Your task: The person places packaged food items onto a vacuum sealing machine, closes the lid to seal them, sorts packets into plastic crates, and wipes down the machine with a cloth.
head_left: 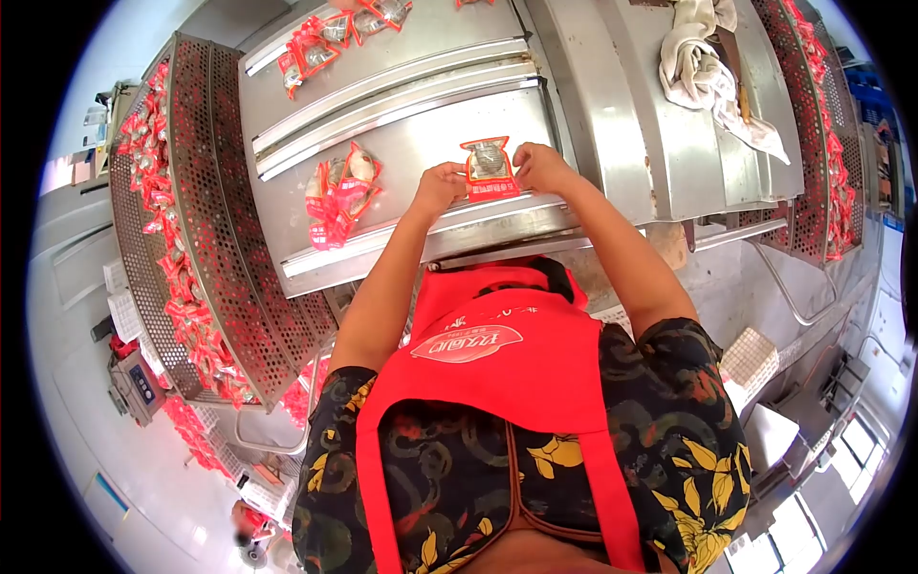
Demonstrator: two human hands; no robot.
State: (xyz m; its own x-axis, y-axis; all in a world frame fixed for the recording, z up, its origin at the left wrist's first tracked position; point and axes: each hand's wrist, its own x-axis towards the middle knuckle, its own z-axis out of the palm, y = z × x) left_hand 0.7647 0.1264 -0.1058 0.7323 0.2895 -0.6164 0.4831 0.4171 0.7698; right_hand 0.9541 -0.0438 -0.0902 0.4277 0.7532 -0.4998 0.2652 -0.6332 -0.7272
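Note:
A red-edged clear packet point(490, 169) with a dark item inside lies on the steel work surface point(421, 143). My left hand point(442, 187) pinches its left edge, thumb and fingers together. At its right edge my right hand point(541, 168) is closed on the packet too. To the left of my hands, several similar red packets point(342, 196) lie in a small heap on the same surface.
Beyond a metal rail, more packets point(311, 57) lie near another person's hand point(346, 4) at the top. Perforated metal bins point(215, 191) with red packets stand left and right point(813, 124). A white cloth point(690, 72) lies on the right-hand steel top.

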